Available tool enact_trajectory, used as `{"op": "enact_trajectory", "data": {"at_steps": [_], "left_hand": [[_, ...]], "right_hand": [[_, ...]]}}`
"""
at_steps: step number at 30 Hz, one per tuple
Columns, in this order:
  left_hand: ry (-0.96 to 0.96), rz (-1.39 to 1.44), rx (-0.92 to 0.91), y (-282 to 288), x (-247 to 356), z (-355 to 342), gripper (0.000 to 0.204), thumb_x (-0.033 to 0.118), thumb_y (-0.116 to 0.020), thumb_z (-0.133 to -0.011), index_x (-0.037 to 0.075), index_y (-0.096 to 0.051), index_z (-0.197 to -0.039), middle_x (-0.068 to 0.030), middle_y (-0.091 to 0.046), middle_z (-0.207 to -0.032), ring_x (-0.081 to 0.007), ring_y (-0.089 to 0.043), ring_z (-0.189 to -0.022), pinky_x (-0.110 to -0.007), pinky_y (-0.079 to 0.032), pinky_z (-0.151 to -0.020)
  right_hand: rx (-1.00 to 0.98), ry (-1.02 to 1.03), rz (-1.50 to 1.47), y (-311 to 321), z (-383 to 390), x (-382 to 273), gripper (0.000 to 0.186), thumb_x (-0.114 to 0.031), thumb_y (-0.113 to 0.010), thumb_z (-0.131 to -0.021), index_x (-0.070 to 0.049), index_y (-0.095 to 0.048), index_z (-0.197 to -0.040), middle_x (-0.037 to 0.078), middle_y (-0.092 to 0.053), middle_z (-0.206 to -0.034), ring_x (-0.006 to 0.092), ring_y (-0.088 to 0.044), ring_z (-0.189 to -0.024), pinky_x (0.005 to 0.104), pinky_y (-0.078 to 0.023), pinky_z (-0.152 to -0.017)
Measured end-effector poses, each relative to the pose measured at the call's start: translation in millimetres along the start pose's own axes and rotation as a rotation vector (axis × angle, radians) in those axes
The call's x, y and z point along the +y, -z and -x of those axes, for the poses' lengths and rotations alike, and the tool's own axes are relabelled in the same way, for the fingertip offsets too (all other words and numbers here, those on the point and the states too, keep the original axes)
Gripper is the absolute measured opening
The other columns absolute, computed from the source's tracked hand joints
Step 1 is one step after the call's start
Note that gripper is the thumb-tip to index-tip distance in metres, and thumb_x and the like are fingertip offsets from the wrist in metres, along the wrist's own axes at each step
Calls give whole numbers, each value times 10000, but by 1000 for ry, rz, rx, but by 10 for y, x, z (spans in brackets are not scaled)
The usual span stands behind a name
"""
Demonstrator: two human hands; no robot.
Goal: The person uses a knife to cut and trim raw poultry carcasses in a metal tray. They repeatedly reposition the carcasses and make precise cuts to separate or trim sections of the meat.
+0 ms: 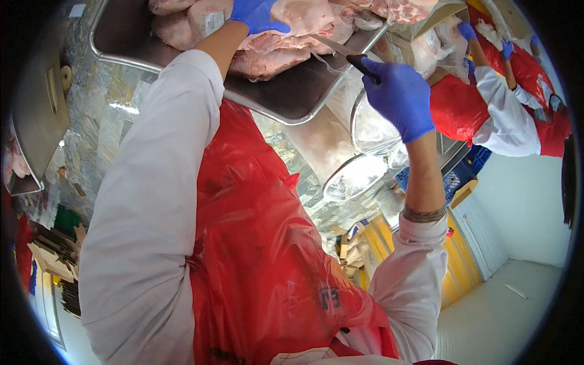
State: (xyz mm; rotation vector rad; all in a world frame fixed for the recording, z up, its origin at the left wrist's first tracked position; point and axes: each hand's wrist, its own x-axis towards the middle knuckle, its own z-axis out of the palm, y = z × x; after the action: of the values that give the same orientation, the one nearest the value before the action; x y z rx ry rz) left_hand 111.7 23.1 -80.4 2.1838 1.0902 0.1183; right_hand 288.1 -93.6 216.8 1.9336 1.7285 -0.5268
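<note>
My left hand [258,17], in a blue glove, lies on a large piece of raw pale-pink meat [298,18], its thumb stretched out to the side. The top edge of the picture cuts off some of its fingers. In my right hand [401,100], also gloved in blue, is a knife [360,62] with a black handle. Its thin blade points left and touches or lies close to the meat's right side; I cannot tell whether it is in the flesh. More pieces of meat [264,64] lie together on a dark metal tray [280,100] with a rounded rim.
Clear plastic bags [426,52] and a cardboard box [438,21] are right of the tray. Below it stand round, shiny-rimmed containers lined with plastic [356,176]. Co-workers in red aprons [456,109] work at the far right. Another metal tray [27,158] with meat is at the left.
</note>
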Motion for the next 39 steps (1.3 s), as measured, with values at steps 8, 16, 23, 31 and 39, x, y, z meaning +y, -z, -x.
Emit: {"op": "enact_trajectory", "data": {"at_steps": [8,16,23,31,39], "left_hand": [[-53,37,51,-86,-135,21,1099,654,-827,-539,261,-424,-1482,-179,-496,-1446,-410,-473,-1312,-554,-370,-1079],[-53,0,71,-181,45,-8,1074,642,-813,-562,248,-426,-1483,-168,-527,-1402,-392,-489,-1289,-577,-348,-1067],[32,-77,45,57,131,87,1052,624,-804,-574,262,-421,-1483,-115,-519,-1364,-348,-480,-1242,-578,-351,-1010],[102,-25,2,103,191,125,1009,642,-788,-628,330,-382,-1497,-113,-457,-1445,-344,-403,-1362,-610,-326,-1052],[115,-41,-53,107,124,117,1009,671,-774,-631,324,-390,-1497,-138,-425,-1499,-369,-390,-1386,-647,-344,-1045]], "right_hand": [[-115,85,26,-2,-794,-115,249,-276,-672,-825,-143,-766,-1014,176,-714,-928,361,-693,-887,439,-553,-802],[-122,147,178,125,-1413,-542,253,-219,-625,-777,-24,-748,-881,219,-725,-923,345,-728,-864,463,-569,-767],[-48,121,55,-129,-1189,-425,243,-282,-716,-783,-66,-736,-894,182,-719,-942,370,-696,-902,460,-557,-808],[-121,-72,-11,-1513,80,835,574,-405,-591,-921,-400,-425,-1470,168,-694,-814,382,-685,-701,517,-537,-620],[89,-235,-219,-2613,579,249,611,-353,-559,-952,-302,-356,-1526,190,-620,-741,411,-632,-603,549,-502,-543]]}}
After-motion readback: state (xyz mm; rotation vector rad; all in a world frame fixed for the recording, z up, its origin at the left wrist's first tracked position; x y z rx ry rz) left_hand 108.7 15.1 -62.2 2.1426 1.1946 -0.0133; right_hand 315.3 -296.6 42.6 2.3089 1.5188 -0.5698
